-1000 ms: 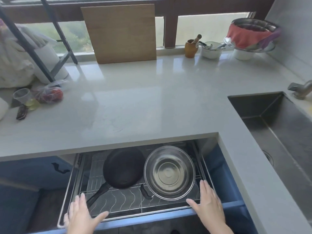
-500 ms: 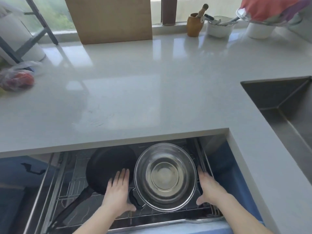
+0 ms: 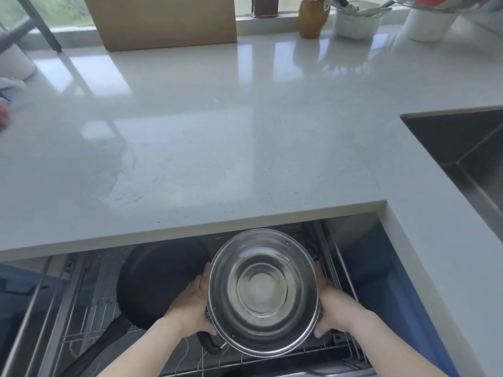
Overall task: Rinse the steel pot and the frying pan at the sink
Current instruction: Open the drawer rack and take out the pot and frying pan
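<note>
The steel pot (image 3: 262, 292) is in the open wire-rack drawer (image 3: 81, 308) under the countertop, its shiny inside facing up. My left hand (image 3: 192, 308) grips its left wall and my right hand (image 3: 333, 308) grips its right wall, thumbs toward me. The black frying pan (image 3: 160, 281) lies in the rack just left of the pot, its long handle (image 3: 95, 346) pointing toward the lower left. My left hand partly covers the pan's right side. The steel sink (image 3: 468, 159) is sunk into the counter at the right edge.
The pale countertop (image 3: 217, 131) overhangs the back of the drawer. At its far edge stand a wooden cutting board (image 3: 163, 20), a brown jar (image 3: 313, 17), a white bowl of utensils (image 3: 356, 20) and a white cup (image 3: 430, 23). A blue cabinet front (image 3: 381, 268) lies right of the drawer.
Both hands went from the drawer front into the rack and closed on the pot's sides. The pot now looks larger and a little nearer to the camera. The view has tilted further down.
</note>
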`<state>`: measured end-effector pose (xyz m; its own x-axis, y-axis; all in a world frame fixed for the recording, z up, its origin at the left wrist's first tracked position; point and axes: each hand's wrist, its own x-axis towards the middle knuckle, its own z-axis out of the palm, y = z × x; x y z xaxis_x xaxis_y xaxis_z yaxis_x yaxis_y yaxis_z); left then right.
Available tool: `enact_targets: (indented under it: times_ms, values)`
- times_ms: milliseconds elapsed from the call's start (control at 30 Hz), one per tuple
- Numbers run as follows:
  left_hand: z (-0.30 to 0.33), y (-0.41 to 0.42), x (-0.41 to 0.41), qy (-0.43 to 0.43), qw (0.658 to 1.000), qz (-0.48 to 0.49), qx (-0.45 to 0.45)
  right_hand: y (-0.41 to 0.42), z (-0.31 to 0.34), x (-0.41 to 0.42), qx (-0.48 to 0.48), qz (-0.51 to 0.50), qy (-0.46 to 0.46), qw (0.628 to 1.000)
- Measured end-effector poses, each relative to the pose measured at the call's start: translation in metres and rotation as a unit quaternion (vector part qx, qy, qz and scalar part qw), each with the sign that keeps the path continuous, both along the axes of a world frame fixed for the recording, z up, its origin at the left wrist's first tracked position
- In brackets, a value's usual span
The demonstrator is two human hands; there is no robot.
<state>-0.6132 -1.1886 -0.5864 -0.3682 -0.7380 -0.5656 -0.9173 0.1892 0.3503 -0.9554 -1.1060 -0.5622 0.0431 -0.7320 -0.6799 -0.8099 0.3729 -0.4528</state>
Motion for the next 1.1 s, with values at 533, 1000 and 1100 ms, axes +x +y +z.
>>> enact_targets:
  times_ms: [533, 1000, 1100]
  values:
    - [0.047, -0.003, 0.03, 0.233, 0.965, 0.04, 0.116, 0.004, 0.029, 0.012, 0.025, -0.048, -0.138, 0.989]
    - [0.184, 0.0, 0.07, 0.192, 0.957, 0.049, 0.213, 0.019, 0.159, 0.037, 0.045, -0.022, -0.181, 0.982]
    - [0.202, 0.003, 0.076, 0.176, 0.955, 0.061, 0.229, 0.023, 0.177, 0.04, 0.046, -0.012, -0.192, 0.98]
